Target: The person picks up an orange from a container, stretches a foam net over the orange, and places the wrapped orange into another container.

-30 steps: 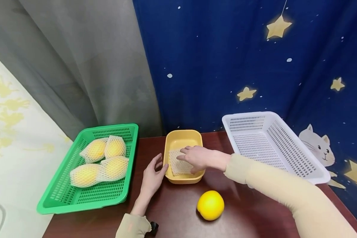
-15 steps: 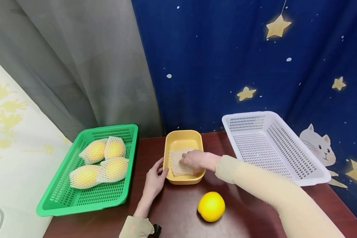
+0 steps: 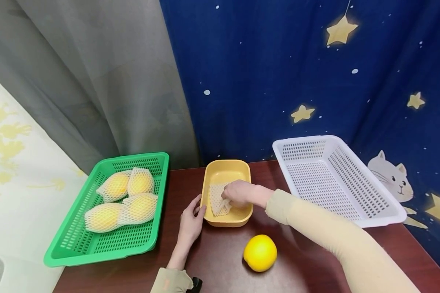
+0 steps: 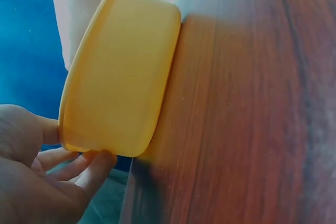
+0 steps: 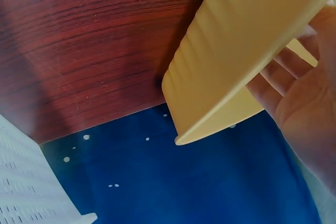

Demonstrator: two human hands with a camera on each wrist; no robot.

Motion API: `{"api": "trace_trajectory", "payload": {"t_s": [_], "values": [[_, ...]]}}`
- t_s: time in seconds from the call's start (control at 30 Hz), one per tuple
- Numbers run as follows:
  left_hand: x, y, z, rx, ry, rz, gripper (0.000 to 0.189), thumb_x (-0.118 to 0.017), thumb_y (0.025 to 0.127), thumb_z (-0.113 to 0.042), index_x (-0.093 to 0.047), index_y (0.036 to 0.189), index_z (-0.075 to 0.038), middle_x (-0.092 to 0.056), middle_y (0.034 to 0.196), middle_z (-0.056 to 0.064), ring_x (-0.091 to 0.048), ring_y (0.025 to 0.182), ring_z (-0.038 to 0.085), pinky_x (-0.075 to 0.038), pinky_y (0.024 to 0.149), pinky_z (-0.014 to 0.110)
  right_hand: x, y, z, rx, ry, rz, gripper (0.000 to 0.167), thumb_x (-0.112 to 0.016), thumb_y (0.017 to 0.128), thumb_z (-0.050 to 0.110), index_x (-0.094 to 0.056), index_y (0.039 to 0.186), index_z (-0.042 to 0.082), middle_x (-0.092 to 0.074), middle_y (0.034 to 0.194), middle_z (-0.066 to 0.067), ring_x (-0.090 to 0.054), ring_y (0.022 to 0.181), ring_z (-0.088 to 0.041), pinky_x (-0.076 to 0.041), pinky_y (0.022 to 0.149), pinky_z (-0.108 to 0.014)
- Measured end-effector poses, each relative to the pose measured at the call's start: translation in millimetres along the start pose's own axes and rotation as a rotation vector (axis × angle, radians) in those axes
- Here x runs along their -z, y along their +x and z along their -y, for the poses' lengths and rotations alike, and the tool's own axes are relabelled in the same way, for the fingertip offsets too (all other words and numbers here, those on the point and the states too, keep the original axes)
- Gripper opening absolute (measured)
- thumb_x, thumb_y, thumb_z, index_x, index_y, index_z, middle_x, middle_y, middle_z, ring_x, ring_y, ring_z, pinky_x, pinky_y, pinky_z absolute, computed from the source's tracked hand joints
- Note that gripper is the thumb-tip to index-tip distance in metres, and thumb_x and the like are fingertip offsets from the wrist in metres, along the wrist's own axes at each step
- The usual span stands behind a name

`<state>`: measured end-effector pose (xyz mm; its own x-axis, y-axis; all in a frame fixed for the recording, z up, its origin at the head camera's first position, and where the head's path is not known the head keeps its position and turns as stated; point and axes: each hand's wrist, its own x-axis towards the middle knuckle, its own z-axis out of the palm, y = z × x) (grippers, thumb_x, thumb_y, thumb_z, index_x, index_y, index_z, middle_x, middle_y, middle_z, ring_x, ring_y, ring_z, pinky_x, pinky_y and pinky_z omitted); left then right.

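Note:
A small yellow plastic tub (image 3: 227,223) stands mid-table in the head view, with white foam fruit netting (image 3: 217,199) inside it. My right hand (image 3: 239,192) reaches into the tub and pinches the netting, which is bunched up at the fingers. In the right wrist view the tub's wall hides the fingertips. At the tub's left side, my left hand (image 3: 190,224) grips the rim; the left wrist view has its thumb at the rim and its fingers (image 4: 100,169) against the outer wall. A bare yellow citrus fruit (image 3: 260,253) lies on the table in front of the tub.
To the left stands a green basket (image 3: 155,228) with several yellow fruits (image 3: 105,217) in foam nets. A white perforated basket (image 3: 324,185) is at the back right. A blue curtain (image 3: 242,81) and a grey one (image 3: 132,81) hang behind the dark red table (image 3: 223,260).
My right hand's fingers have closed on the netting, which lay flat and is now bunched at its right side. My left hand has moved slightly against the tub's rim.

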<state>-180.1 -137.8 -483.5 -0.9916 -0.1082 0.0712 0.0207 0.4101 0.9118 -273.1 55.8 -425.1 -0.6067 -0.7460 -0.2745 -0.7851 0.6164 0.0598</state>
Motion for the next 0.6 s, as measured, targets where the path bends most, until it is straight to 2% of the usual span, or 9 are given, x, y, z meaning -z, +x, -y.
{"api": "trace_trajectory", "payload": {"t_s": [0.17, 0.27, 0.43, 0.6], "values": [[-3.8, -0.2, 0.5, -0.024, 0.01, -0.038, 0.042, -0.06, 0.104, -0.006, -0.06, 0.145, 0.002, -0.066, 0.142, 0.026, -0.073, 0.121, 0.038, -0.061, 0.095, 0.041, 6.8, -3.4, -4.9, -0.007, 0.032, -0.107, 0.007, -0.07, 0.098, 0.014, -0.077, 0.099, 0.015, -0.076, 0.09, -0.002, -0.056, 0.072, -0.014, -0.055, 0.073, -0.031], [-3.0, 0.0, -0.3, -0.029, 0.012, -0.041, 0.042, -0.06, 0.104, -0.006, -0.06, 0.145, 0.001, -0.067, 0.141, 0.026, -0.073, 0.121, 0.038, -0.062, 0.095, 0.044, 16.3, -8.3, -7.6, -0.017, 0.069, -0.157, 0.008, -0.069, 0.098, 0.014, -0.073, 0.091, 0.015, -0.069, 0.08, 0.0, -0.05, 0.068, -0.013, -0.047, 0.065, -0.029], [2.0, -1.0, -0.6, -0.022, 0.003, -0.056, 0.04, -0.061, 0.104, -0.008, -0.062, 0.143, 0.0, -0.068, 0.14, 0.024, -0.073, 0.121, 0.036, -0.062, 0.097, 0.041, 33.4, -20.8, -8.6, -0.028, 0.159, -0.237, 0.01, -0.069, 0.099, 0.018, -0.072, 0.09, 0.015, -0.061, 0.075, 0.004, -0.05, 0.068, -0.01, -0.043, 0.064, -0.026], [8.4, -3.8, -7.8, -0.028, -0.009, -0.108, 0.04, -0.062, 0.104, -0.011, -0.063, 0.143, -0.002, -0.07, 0.141, 0.019, -0.072, 0.124, 0.033, -0.059, 0.102, 0.041, 43.4, -48.1, -3.7, -0.052, 0.266, -0.392, 0.007, -0.071, 0.099, 0.023, -0.074, 0.096, 0.017, -0.069, 0.084, 0.005, -0.056, 0.073, -0.01, -0.05, 0.07, -0.026]]}}
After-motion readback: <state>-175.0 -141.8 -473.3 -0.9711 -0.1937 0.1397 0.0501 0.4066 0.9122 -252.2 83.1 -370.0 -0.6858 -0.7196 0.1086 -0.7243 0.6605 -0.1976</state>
